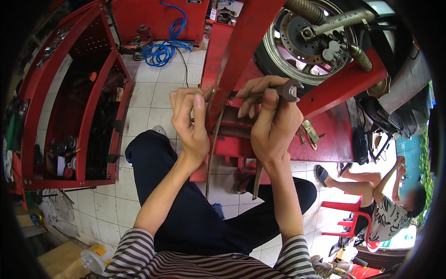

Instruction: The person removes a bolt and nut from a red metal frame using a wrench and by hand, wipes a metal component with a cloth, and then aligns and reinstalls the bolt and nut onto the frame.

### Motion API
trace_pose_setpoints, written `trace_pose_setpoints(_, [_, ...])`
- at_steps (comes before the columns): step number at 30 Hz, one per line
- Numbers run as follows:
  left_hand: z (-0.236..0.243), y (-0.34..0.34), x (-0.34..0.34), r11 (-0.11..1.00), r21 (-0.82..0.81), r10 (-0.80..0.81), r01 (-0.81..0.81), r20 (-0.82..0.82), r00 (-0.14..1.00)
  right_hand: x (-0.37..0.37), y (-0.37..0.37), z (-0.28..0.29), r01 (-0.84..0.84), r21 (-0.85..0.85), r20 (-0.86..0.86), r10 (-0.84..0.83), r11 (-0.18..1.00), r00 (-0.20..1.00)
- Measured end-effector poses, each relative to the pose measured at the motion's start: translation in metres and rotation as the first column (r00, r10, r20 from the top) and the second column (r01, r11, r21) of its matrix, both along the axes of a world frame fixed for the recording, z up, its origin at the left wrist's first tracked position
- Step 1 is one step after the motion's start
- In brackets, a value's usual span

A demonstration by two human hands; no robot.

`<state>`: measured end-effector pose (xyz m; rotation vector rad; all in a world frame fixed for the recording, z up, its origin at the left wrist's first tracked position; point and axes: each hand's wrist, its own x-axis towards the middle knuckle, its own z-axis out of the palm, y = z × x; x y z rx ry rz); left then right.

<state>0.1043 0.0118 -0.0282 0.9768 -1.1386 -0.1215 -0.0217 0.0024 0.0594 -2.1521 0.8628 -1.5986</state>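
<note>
My left hand (190, 122), fingers curled, is at the left side of a red steel post (239, 44), beside a small metal fitting; what its fingertips hold is unclear. My right hand (274, 130) grips an open-end wrench (291, 92), its jaw showing above my knuckles, to the right of the post. Two narrow metal strips (207, 183) reach down below the hands. Above them sits a motorcycle wheel (281, 56) with a brake disc, on the red lift (320, 146).
Red shelving (81, 139) stands at left, a coiled blue hose (162, 53) behind. Loose metal parts (313, 139) lie on the lift. A co-worker (385, 209) sits on a red plastic chair (339, 204) at right. A white bucket (95, 258) is at lower left.
</note>
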Motion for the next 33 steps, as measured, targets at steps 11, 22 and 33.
trace_pose_setpoints(11, [-0.001, 0.000, 0.000, 1.000, -0.005, -0.030, 0.030, -0.073, 0.997, 0.004, -0.002, 0.000, -0.023, 0.061, 0.018, 0.022, 0.998, 1.000])
trace_pose_setpoints(22, [-0.002, -0.001, -0.001, 1.000, -0.005, -0.020, 0.020, -0.061, 0.998, -0.019, 0.009, -0.043, -0.194, -0.070, -0.104, 0.187, 0.978, 0.977])
trace_pose_setpoints(33, [-0.002, -0.001, -0.007, 1.000, 0.001, -0.028, 0.029, -0.086, 0.996, -0.016, -0.005, -0.023, -0.267, -0.156, -0.180, 0.238, 0.951, 0.954])
